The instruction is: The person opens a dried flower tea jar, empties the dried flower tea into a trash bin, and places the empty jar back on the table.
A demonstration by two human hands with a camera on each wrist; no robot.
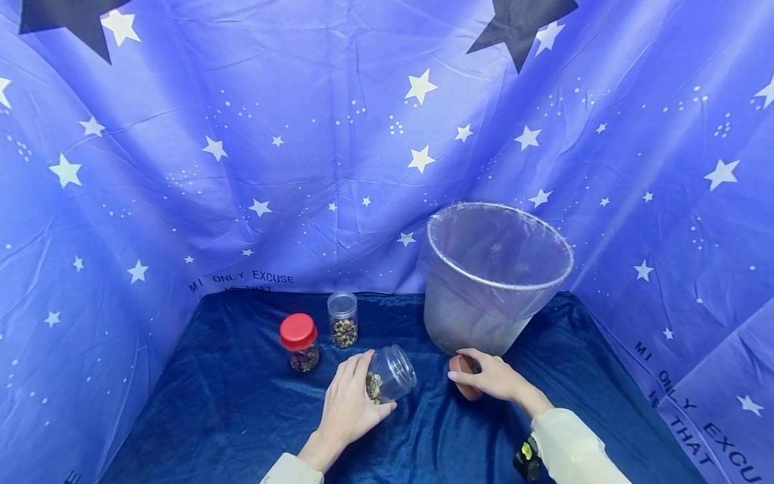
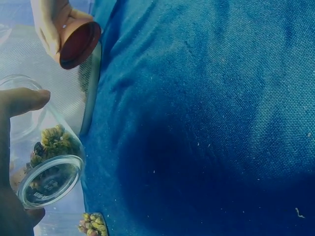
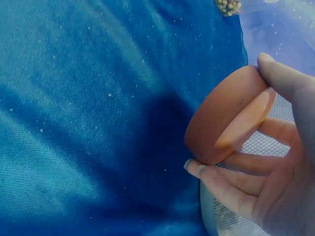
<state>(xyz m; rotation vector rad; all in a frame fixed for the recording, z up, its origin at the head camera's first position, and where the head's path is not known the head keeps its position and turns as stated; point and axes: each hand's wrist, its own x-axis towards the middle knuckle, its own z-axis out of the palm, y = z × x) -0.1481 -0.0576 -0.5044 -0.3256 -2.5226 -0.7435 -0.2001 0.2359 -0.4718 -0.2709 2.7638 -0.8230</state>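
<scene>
Two hands each grip something. The left hand (image 1: 349,405), fingers clamped round a jar (image 1: 393,380), holds it tilted, mouth toward two o'clock, yellowish bits (image 2: 56,141) inside; the right hand (image 1: 500,378) pinches a lid (image 3: 219,114) between thumb and fingers at the jar's three o'clock. From that jar, a bin (image 1: 459,319) stands at two o'clock, a red-capped jar (image 1: 299,336) near ten, a lidless jar (image 1: 342,319) between ten and eleven.

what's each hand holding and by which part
The left hand holds an open, tilted jar round its side wall. The right hand holds a lid by its edge, between thumb and fingers.
</scene>
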